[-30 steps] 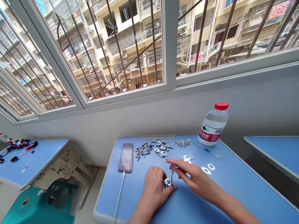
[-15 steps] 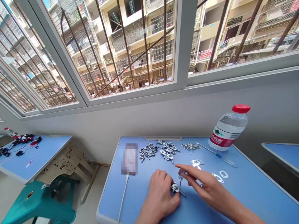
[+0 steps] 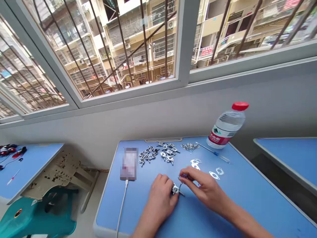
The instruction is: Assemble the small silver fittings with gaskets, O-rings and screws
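Note:
My left hand [image 3: 160, 195] rests on the blue desk [image 3: 247, 205] with its fingers curled round a small silver metal part [image 3: 175, 189]. My right hand [image 3: 203, 186] comes in from the right, fingertips pinched on a thin screwdriver [image 3: 182, 183] that stands on that part. Beyond the hands lie two heaps of similar metal parts [image 3: 158, 152], a small pile of screws [image 3: 189, 146] and a few flat metal plates [image 3: 214, 174].
A phone [image 3: 129, 163] with a white cable [image 3: 121, 208] lies at the desk's left. A water bottle [image 3: 226, 127] with a red cap stands at the back right, a long screwdriver [image 3: 214, 153] in front of it. Other blue desks flank this one; a teal stool [image 3: 37, 218] stands at the left.
My right hand's fingers have curled from stretched out into a pinch over the screwdriver. The view has shifted a little; my left hand keeps its hold on the part.

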Available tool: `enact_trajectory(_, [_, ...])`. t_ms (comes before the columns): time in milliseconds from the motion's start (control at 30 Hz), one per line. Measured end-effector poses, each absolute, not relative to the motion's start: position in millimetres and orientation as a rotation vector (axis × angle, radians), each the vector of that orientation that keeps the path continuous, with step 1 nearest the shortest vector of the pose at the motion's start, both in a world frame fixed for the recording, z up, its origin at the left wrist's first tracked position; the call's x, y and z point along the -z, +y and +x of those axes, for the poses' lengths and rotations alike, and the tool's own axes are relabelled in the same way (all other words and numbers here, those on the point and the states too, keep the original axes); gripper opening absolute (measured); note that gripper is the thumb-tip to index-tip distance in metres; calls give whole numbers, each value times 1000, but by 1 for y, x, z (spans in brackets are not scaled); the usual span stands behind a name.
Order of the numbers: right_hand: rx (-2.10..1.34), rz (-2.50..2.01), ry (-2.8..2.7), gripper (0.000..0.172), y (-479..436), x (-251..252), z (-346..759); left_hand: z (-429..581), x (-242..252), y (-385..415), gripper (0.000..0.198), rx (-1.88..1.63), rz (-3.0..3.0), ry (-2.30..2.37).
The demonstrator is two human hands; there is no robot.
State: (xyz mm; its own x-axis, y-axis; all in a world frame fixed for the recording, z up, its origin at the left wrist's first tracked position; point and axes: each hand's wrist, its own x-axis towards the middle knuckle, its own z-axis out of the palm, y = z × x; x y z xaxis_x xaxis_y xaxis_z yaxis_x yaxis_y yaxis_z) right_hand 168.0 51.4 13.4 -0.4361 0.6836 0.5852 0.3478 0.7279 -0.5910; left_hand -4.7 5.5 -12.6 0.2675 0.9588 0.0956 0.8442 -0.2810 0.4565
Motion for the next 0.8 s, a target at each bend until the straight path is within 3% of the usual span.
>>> enact_trajectory(333, [-644, -700, -2171, 22, 51, -22, 178, -4, 10, 9, 14, -583, 2278, 1590])
enact_trajectory(700, [-618, -889, -2048, 12, 50, -16, 171, -2, 13, 8, 14, -653, 2280, 1612])
enact_trajectory(800, [-593, -808, -2112, 22, 49, -20, 174, -2, 13, 8, 14, -656, 2269, 1614])
